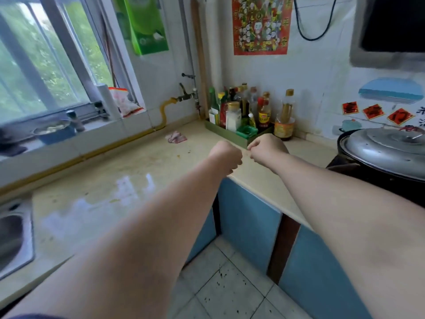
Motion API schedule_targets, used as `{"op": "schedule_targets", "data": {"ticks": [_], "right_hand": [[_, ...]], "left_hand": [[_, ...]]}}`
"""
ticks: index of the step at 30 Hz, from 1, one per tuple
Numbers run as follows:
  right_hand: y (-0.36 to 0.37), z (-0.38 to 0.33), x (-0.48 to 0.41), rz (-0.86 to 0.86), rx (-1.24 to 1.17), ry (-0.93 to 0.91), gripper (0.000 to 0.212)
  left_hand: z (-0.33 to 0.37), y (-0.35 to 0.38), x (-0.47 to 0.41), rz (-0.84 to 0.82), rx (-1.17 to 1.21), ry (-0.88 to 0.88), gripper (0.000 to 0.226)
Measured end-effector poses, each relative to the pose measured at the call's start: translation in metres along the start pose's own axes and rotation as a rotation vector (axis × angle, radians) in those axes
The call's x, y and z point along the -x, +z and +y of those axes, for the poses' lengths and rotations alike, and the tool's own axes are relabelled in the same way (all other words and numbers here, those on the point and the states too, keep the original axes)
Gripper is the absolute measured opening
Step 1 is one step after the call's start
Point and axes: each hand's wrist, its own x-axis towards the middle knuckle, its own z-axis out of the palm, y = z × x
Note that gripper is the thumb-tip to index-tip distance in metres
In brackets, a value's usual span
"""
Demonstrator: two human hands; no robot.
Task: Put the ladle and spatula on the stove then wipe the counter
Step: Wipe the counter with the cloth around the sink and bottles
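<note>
Both my arms reach out over the corner of the beige counter (pixel 128 171). My left hand (pixel 226 156) and my right hand (pixel 266 148) are curled into fists side by side, almost touching, with nothing visible in either. A crumpled pinkish cloth (pixel 176 137) lies on the counter near the back wall, beyond my left hand. At the right edge a black wok with a silver lid (pixel 386 148) sits on the stove. I see no ladle or spatula. The counter surface shines wet, with small stains.
A green tray (pixel 239 139) with several sauce bottles stands in the back corner. A steel sink (pixel 13 236) is at the left. A yellow gas pipe (pixel 96 153) runs along the window wall. Blue cabinet doors (pixel 248 222) and tiled floor lie below.
</note>
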Motion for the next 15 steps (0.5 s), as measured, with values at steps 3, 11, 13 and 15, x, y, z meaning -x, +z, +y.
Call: {"op": "schedule_targets", "data": {"ticks": [3, 11, 13, 15], "right_hand": [[0.046, -0.032, -0.005, -0.057, 0.008, -0.013, 0.025], [0.138, -0.09, -0.012, -0.18, 0.129, -0.071, 0.024], [0.15, -0.1, -0.018, -0.178, 0.13, -0.071, 0.02], [0.164, -0.11, -0.025, -0.186, 0.132, -0.079, 0.02]], "left_hand": [[-0.039, -0.046, -0.015, 0.077, 0.027, -0.099, 0.014], [-0.12, -0.133, -0.041, 0.145, 0.022, -0.246, 0.016], [-0.13, -0.146, -0.048, 0.172, 0.042, -0.257, 0.017], [-0.141, -0.157, -0.057, 0.219, 0.058, -0.265, 0.022]]}}
